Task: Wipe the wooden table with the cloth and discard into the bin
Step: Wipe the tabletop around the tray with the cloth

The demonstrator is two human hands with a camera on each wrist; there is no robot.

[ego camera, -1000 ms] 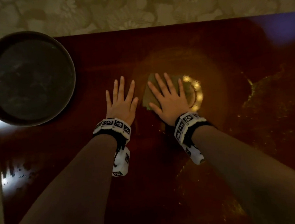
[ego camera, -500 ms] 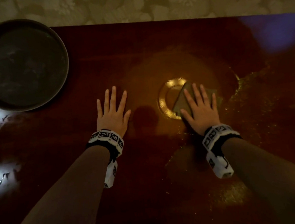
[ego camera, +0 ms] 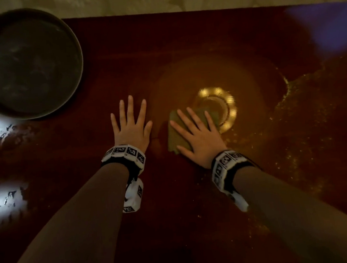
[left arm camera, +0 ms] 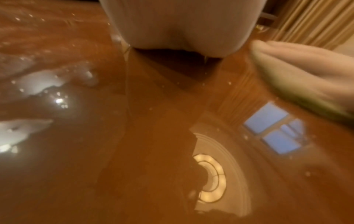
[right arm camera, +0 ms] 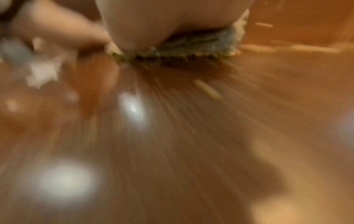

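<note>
Two hands lie flat on the table (ego camera: pixel 197 223), fingers straight and spread. Right hand (ego camera: pixel 198 136) presses the cloth (ego camera: pixel 173 131) down at centre frame, palm and fingers on top of it, nothing curled round it; cloth is folded, olive-green, its edge showing under the palm in the right wrist view (right arm camera: pixel 191 45), which is blurred. Left hand (ego camera: pixel 131 126) rests bare on the wood just left of the cloth, holding nothing.

Wet, speckled smears (ego camera: pixel 306 119) lie to the right of the cloth, toward the right edge of the frame. Bin (ego camera: pixel 28 62) sits upper left, beyond the left hand. So the wiping work lies rightward and the discard leftward; likely the left hand is nearer the bin.
</note>
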